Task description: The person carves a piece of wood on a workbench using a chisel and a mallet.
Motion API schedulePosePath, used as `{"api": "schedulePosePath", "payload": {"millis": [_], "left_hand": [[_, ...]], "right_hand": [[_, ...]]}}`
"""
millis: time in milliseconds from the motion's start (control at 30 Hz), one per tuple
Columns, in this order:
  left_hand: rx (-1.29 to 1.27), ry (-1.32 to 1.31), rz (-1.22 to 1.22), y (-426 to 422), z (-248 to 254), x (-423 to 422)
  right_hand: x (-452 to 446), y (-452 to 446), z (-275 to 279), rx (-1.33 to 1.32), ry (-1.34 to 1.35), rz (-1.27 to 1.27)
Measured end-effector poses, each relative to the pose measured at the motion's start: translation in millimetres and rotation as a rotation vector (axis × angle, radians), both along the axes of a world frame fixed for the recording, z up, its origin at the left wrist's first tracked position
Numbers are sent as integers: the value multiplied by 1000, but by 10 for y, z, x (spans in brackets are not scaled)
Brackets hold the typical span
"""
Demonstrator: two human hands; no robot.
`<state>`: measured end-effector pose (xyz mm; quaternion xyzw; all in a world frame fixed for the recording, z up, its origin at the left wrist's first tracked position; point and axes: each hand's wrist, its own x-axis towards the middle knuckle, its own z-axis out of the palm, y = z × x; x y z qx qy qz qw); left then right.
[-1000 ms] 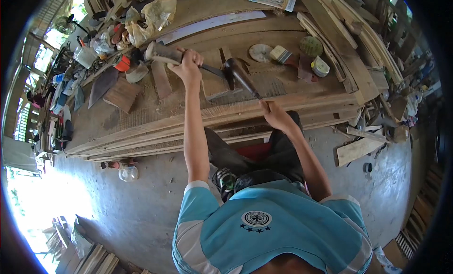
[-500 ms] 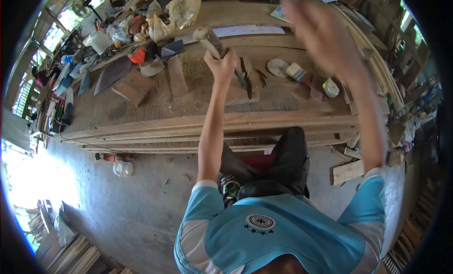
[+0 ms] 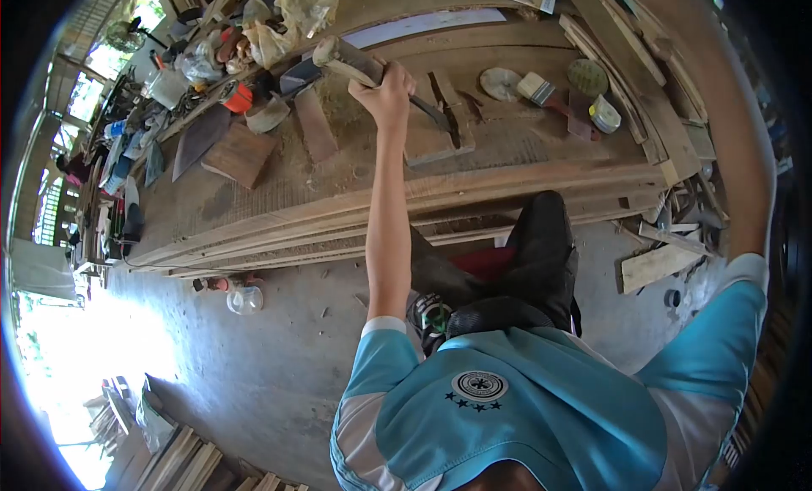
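Observation:
My left hand (image 3: 389, 89) is wrapped round a chisel (image 3: 348, 61) with a thick wooden handle. Its dark metal blade slants down to the right, with the tip beside a dark slot in a wooden block (image 3: 436, 151). My right arm stretches toward the top right corner, blurred, and its hand lies beyond the top edge. To the right of the block are a pale round disc (image 3: 501, 84), a paintbrush (image 3: 538, 90) with a reddish handle, and a small round tin (image 3: 604, 115).
The wooden workbench (image 3: 338, 205) spans the view. On its left lie a square board (image 3: 238, 155), an orange container (image 3: 237, 97) and plastic bags (image 3: 306, 9). Long planks (image 3: 626, 60) run along the right. A clear plastic jar (image 3: 244, 300) stands on the floor.
My right hand has swung up and right, out of view. The view has tilted and shifted. My left hand keeps its grip on the chisel, which lies flatter now.

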<state>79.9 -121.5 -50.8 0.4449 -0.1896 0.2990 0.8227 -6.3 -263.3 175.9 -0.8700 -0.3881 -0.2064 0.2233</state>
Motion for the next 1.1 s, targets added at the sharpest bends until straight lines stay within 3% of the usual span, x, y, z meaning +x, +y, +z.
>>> {"api": "schedulePosePath", "payload": {"millis": [67, 133, 233, 300, 367, 433, 467, 533, 567, 600, 667, 867, 933, 1100], "left_hand": [[59, -19, 14, -32, 12, 18], [88, -13, 16, -77, 40, 37], [46, 29, 2, -54, 0, -2], [-26, 46, -13, 6, -59, 9], [-171, 162, 46, 65, -124, -71], [-213, 183, 94, 162, -189, -115], [-339, 177, 80, 217, -272, -133], [-457, 180, 61, 252, -475, -194], [-526, 187, 102, 260, -570, -213], [-596, 195, 147, 256, -613, -257], [-571, 215, 215, 214, -689, -289], [-688, 300, 489, 19, -329, -374], [-549, 155, 395, 54, -235, -377], [-285, 88, 290, -47, -3, -343]], "right_hand": [[-39, 31, 90, 152, -165, 65], [136, -21, -147, 93, -139, 69], [485, -146, -922, -136, 178, -65], [438, -337, -1278, 52, 309, -169], [55, -482, -1496, 261, 682, -312], [-143, -620, -2176, 321, 536, -473], [-266, -662, -2391, 312, 790, -496], [-451, -675, -2954, 398, 918, -504], [-534, -613, -2994, 359, 1011, -591], [-607, -575, -3074, 386, 926, -554], [-658, -556, -3149, 683, 1242, -503], [-718, -649, -3247, 722, 1293, -451], [-695, -703, -3350, 718, 1304, -402], [-698, -726, -3466, 808, 1284, -265]]}}
